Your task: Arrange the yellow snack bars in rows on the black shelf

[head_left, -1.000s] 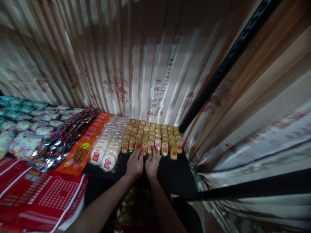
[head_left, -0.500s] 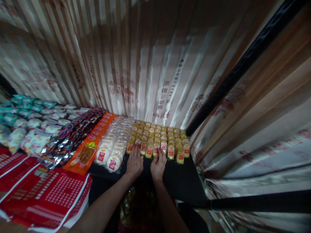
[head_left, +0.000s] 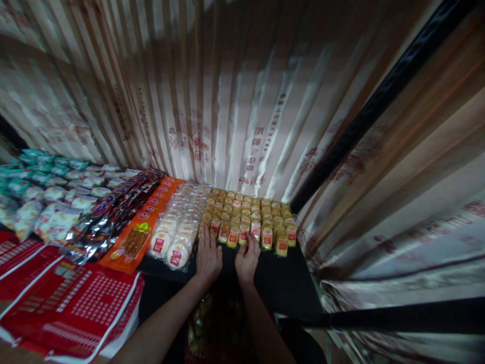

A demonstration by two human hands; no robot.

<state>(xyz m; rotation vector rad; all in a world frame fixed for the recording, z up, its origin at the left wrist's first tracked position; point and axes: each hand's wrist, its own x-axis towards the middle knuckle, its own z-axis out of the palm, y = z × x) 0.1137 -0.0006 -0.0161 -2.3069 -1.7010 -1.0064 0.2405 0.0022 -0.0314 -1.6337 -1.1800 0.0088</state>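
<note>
My left hand lies with its fingers stretched forward against the front left end of the rows of small yellow wrapped cakes. Its fingertips cover most of the front pack there. My right hand is further right, fingers slightly bent and touching the front face of a yellow pack with a red label. Neither hand has lifted anything. The yellow packs stand close together in several rows, and a few at the right stick out toward me.
Left of the yellow packs lie clear-wrapped round white crackers, orange snack bags, dark shiny packets and green-and-white packets. A red bag sits front left. Behind hangs a pleated printed curtain; a black post slants at right.
My left hand has shifted slightly left along the front row, uncovering a red-labelled pack beside it. My right hand stays almost where it was.
</note>
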